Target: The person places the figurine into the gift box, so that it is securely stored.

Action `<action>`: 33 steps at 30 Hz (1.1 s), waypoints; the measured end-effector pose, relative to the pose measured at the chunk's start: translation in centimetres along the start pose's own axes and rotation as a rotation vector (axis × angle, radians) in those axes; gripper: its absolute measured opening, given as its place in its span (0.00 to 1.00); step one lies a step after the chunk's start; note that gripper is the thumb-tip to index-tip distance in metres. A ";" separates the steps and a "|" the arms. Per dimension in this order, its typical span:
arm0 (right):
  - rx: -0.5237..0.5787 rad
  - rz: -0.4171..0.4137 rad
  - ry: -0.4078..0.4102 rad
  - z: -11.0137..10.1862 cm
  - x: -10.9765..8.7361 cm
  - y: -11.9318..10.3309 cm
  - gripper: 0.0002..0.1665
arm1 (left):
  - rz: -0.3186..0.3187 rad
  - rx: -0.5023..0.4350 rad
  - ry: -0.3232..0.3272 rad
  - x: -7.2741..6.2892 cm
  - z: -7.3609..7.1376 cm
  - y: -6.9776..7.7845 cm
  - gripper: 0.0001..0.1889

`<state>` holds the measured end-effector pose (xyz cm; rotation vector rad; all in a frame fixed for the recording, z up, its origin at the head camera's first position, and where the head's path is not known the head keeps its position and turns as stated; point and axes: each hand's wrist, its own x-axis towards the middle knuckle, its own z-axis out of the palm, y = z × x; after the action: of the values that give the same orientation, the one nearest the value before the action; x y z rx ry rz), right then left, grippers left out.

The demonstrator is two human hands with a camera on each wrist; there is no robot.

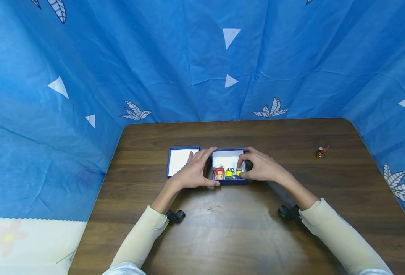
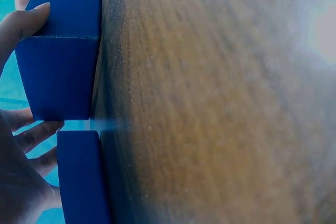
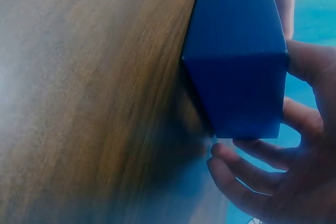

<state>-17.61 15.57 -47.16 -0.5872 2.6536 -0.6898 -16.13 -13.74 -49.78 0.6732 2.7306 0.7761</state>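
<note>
A blue box [image 1: 234, 182] with a white inside stands on the table. My left hand [image 1: 196, 170] holds it at the left end, thumb on the front wall and fingers by the back corner. Inside, a red-and-yellow figurine [image 1: 218, 172] sits at the left, with a yellow minion figurine [image 1: 229, 173] beside it. At the right end my right hand [image 1: 262, 166] reaches over the wall; its thumb and index finger pinch a second minion figurine [image 1: 238, 171], partly hidden by them. The other right fingers [image 3: 247, 169] are outside, near the box's back corner.
A shallow blue lid [image 1: 183, 160] with a white inside lies just left of the box, partly behind the left hand. A small brown figurine [image 1: 321, 152] stands at the right of the wooden table [image 1: 223, 221]. A blue curtain [image 1: 188, 57] hangs behind the table.
</note>
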 end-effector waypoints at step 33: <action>0.251 -0.198 0.353 -0.2 -2.3 3.6 0.28 | -0.006 0.008 -0.004 -0.1 0.1 0.2 0.67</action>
<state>-16.85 19.57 -48.40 -0.7174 2.7784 -1.2678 -15.98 -13.63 -49.75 0.6668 2.7326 0.7617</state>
